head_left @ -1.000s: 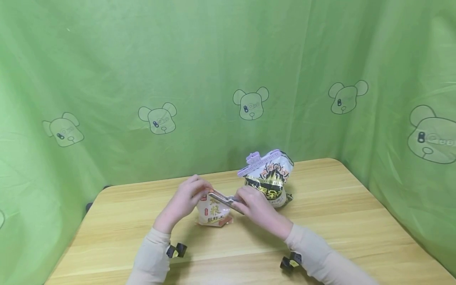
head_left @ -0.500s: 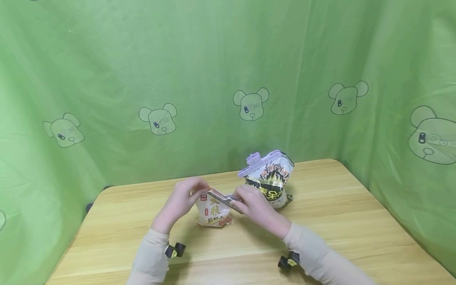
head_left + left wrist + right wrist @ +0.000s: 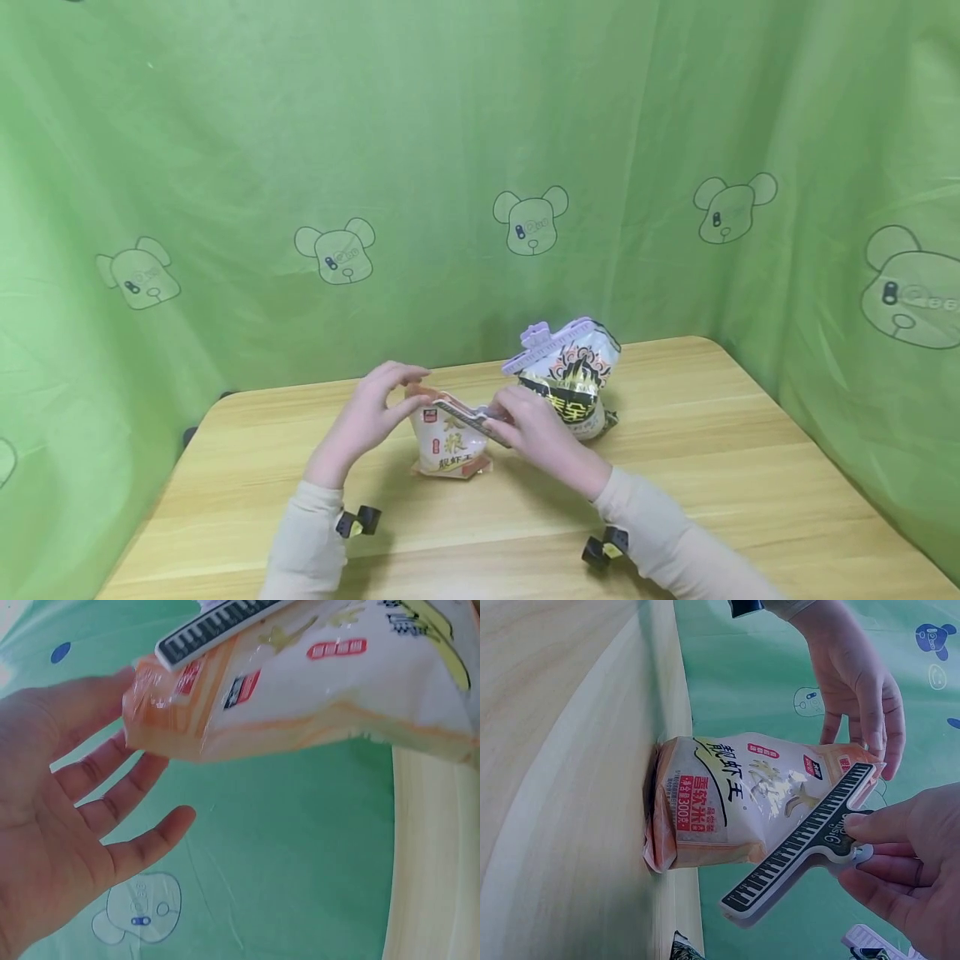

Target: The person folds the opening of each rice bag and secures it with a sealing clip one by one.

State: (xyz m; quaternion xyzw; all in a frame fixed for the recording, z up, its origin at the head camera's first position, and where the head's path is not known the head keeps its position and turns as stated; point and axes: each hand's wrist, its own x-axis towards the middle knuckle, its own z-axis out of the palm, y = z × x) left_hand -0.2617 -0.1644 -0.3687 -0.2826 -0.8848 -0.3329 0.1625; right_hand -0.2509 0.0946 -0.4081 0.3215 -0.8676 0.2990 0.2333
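Note:
A small white-and-orange rice bag (image 3: 446,446) stands upright on the table. Across its top lies a black-and-white bag clip (image 3: 799,844) with a piano-key pattern, set slantwise. My right hand (image 3: 536,433) pinches the clip's handle between thumb and fingers. At the bag's upper left corner is my left hand (image 3: 363,421), thumb and fingers spread around the orange top edge. In the left wrist view the fingers of the left hand (image 3: 67,780) are loosely extended, with the tips at the bag's corner.
Behind my right hand stands a second bag (image 3: 577,371), black, white and gold, with a purple clip (image 3: 551,343) along its top. The wooden table (image 3: 697,467) has rounded back corners. A green curtain (image 3: 420,125) with bear drawings surrounds it.
My left hand has loosened from the bag's top corner, its thumb and fingers spreading apart and the wrist shifting slightly left. The right hand stays on the clip, almost still.

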